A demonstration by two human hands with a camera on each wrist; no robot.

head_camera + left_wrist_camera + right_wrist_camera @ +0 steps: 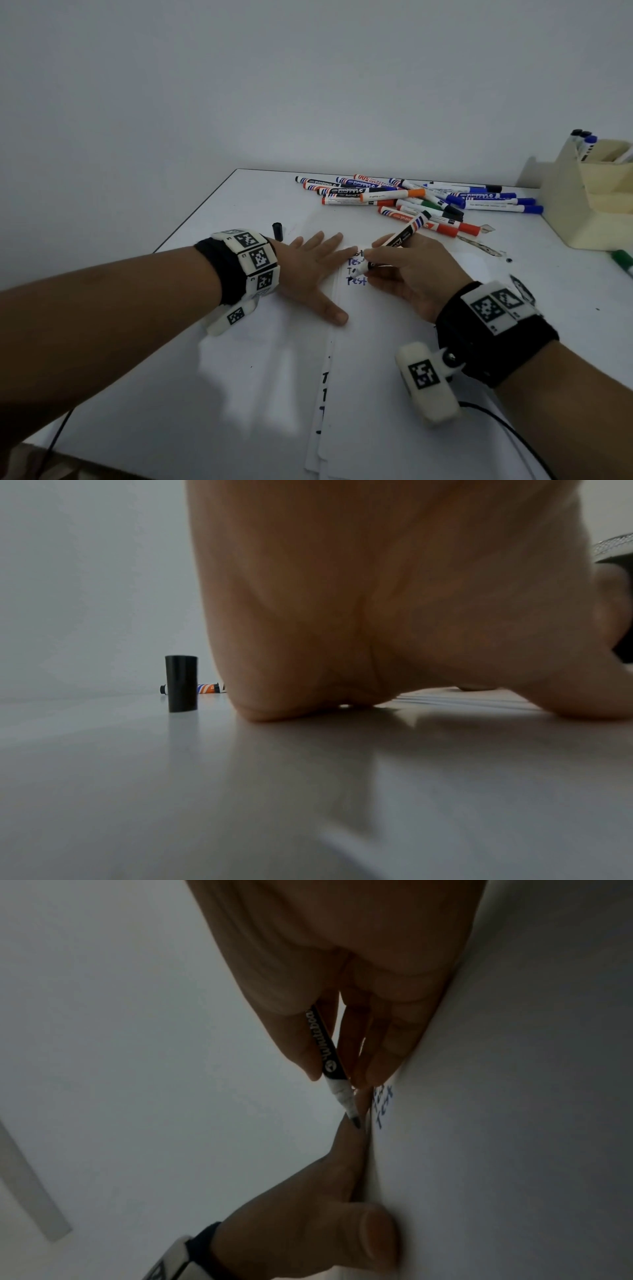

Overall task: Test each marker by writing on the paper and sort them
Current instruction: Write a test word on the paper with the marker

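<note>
My right hand (400, 270) grips an uncapped black whiteboard marker (400, 238), its tip down by the blue "Test" lines (356, 272) on the white paper (376, 359). In the right wrist view the marker (327, 1053) sits between thumb and fingers, and its dark tip (354, 1119) hangs just off the paper near the writing (383, 1107). My left hand (311, 270) lies flat with spread fingers, holding down the paper's left edge. The marker's black cap (277, 231) stands upright on the table behind my left hand, also seen in the left wrist view as the cap (181, 683).
A heap of several capped markers (418, 202) in black, blue, red, orange and green lies at the back of the white table (239, 192). A cream organizer (589, 198) holding a few markers stands at the right. A green marker (623, 262) lies beside it. A black cable (507, 431) runs near my right wrist.
</note>
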